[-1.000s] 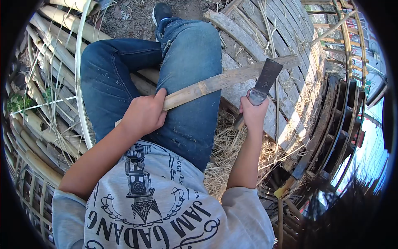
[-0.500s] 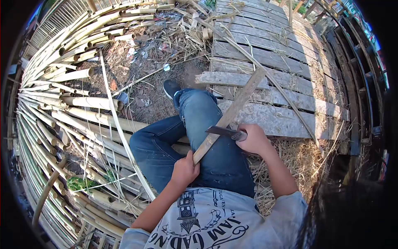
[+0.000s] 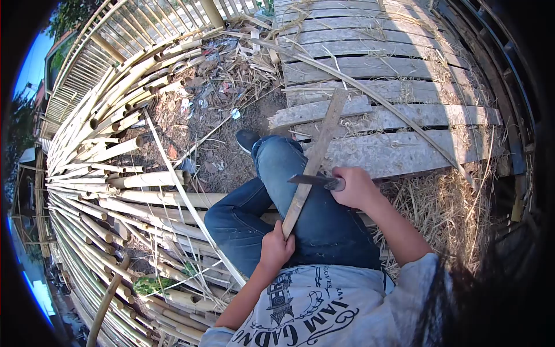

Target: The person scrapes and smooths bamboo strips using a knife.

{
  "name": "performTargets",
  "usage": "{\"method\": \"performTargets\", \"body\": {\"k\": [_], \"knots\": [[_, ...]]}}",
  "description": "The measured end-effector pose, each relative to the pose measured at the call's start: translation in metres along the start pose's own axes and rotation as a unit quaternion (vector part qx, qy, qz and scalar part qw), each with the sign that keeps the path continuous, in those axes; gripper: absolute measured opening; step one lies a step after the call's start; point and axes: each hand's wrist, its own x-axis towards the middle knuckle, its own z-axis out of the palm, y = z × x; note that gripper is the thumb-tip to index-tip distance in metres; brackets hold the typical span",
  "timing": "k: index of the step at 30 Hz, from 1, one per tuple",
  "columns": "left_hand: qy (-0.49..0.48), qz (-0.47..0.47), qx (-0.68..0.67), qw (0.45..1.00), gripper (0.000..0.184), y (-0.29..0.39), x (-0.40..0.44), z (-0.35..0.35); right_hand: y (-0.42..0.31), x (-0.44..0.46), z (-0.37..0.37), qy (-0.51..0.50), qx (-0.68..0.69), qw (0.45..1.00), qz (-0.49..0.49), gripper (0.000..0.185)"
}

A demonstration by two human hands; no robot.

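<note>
My left hand (image 3: 277,247) is closed around the lower end of a flat wooden slat (image 3: 319,151). The slat slants up and away across my thigh (image 3: 283,168), its far end over the wooden platform. In my right hand (image 3: 351,188) is the handle of a knife (image 3: 315,181). Its dark, broad blade points left and lies across the slat a little above the middle of my thigh. Whether the edge bites into the wood I cannot tell.
Stacked bamboo poles (image 3: 162,199) fan out on the left. Ahead right lies a plank platform (image 3: 399,147) with a long thin strip (image 3: 381,104) across it. Straw (image 3: 433,225) covers the ground at right. A pale bamboo strip (image 3: 185,194) leans beside my knee. A bamboo fence (image 3: 144,26) stands behind.
The view has tilted and shifted, so the surroundings sit differently. Both hands keep their grips; the slat stands slightly steeper in view, with the blade still across it.
</note>
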Motion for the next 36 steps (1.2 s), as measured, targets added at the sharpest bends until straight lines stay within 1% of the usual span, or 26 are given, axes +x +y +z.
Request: {"method": "performTargets", "body": {"k": [2,5,6,7,8,9,10,11,12,13,14,16,17,19,20,22,23,24,26,28,30,31,32,34,35,36], "knots": [[-0.003,0.007,0.002,1.000,0.024,-0.004,0.000,0.000,-0.004,-0.008,0.000,-0.043,-0.159,0.985,-0.044,0.019],[-0.008,0.031,-0.024,0.999,0.029,-0.003,0.001,-0.001,0.001,-0.011,0.010,-0.014,-0.105,0.994,0.005,0.020],[-0.042,-0.003,-0.134,0.990,0.028,-0.009,0.003,0.000,0.002,-0.013,0.013,0.005,-0.076,0.997,0.031,0.020],[-0.074,-0.037,-0.240,0.967,0.030,-0.015,0.004,-0.001,0.002,-0.015,0.016,0.006,-0.071,0.997,0.031,0.020],[-0.075,-0.036,-0.234,0.969,0.030,-0.021,0.005,-0.005,0.003,-0.016,0.018,0.017,-0.042,0.998,0.045,0.022],[-0.171,-0.082,-0.290,0.938,0.030,-0.022,0.007,-0.013,0.005,-0.018,0.020,0.027,-0.013,0.998,0.060,0.024],[-0.265,-0.126,-0.341,0.893,0.033,-0.023,0.010,-0.019,0.007,-0.018,0.022,0.030,-0.007,0.998,0.062,0.024],[-0.268,-0.127,-0.335,0.894,0.033,-0.019,0.009,-0.021,0.011,-0.018,0.022,0.031,0.010,0.997,0.074,0.026],[-0.284,-0.168,-0.414,0.848,0.034,-0.010,0.009,-0.021,0.011,-0.018,0.021,0.033,0.026,0.995,0.086,0.028],[-0.297,-0.207,-0.488,0.794,0.036,-0.005,0.010,-0.021,0.009,-0.017,0.018,0.012,0.027,0.995,0.097,0.031],[-0.301,-0.206,-0.484,0.796,0.036,-0.008,0.013,-0.024,0.006,-0.016,0.016,0.018,0.029,0.995,0.098,0.031],[-0.389,-0.249,-0.462,0.757,0.039,-0.019,0.014,-0.030,0.002,-0.016,0.012,0.006,0.022,0.995,0.094,0.030],[-0.391,-0.249,-0.460,0.758,0.039,-0.019,0.010,-0.028,0.002,-0.016,0.009,0.009,0.023,0.995,0.095,0.030],[-0.305,-0.253,-0.393,0.830,0.039,-0.013,0.001,-0.023,0.002,-0.013,0.003,-0.025,0.009,0.995,0.093,0.029],[-0.304,-0.255,-0.390,0.831,0.039,-0.010,-0.003,-0.022,0.000,-0.012,-0.001,-0.025,0.013,0.995,0.093,0.029],[-0.223,-0.172,-0.289,0.915,0.039,0.003,-0.011,-0.025,-0.010,-0.008,-0.014,0.004,-0.038,0.994,0.100,0.029],[-0.221,-0.176,-0.287,0.915,0.039,0.004,-0.013,-0.028,-0.014,-0.003,-0.021,0.020,-0.012,0.994,0.107,0.028],[-0.188,-0.134,-0.222,0.947,0.035,0.006,-0.013,-0.030,-0.013,0.002,-0.024,0.060,0.025,0.993,0.102,0.026],[-0.119,-0.045,-0.089,0.988,0.027,0.009,-0.014,-0.031,-0.020,0.008,-0.037,0.104,0.073,0.986,0.106,0.024],[-0.110,-0.053,-0.080,0.989,0.023,0.013,-0.014,-0.032,-0.027,0.010,-0.046,0.098,0.048,0.990,0.094,0.023],[-0.104,-0.058,-0.071,0.990,0.019,0.014,-0.016,-0.029,-0.036,0.006,-0.048,0.045,-0.053,0.988,0.139,0.021],[-0.083,-0.048,-0.058,0.994,0.017,0.013,-0.018,-0.023,-0.032,-0.002,-0.038,0.067,-0.080,0.990,0.099,0.020],[-0.062,-0.038,-0.044,0.996,0.015,0.011,-0.019,-0.019,-0.036,-0.008,-0.035,0.037,-0.093,0.988,0.121,0.022],[-0.055,-0.026,-0.022,0.998,0.014,0.005,-0.020,-0.013,-0.040,-0.024,-0.028,-0.030,-0.112,0.986,0.121,0.025],[-0.046,-0.015,0.003,0.999,0.012,0.003,-0.021,-0.011,-0.042,-0.030,-0.025,-0.030,-0.113,0.985,0.124,0.025],[-0.048,-0.015,0.003,0.999,0.012,0.002,-0.021,-0.010,-0.044,-0.036,-0.023,-0.089,-0.147,0.979,0.114,0.026]]}}
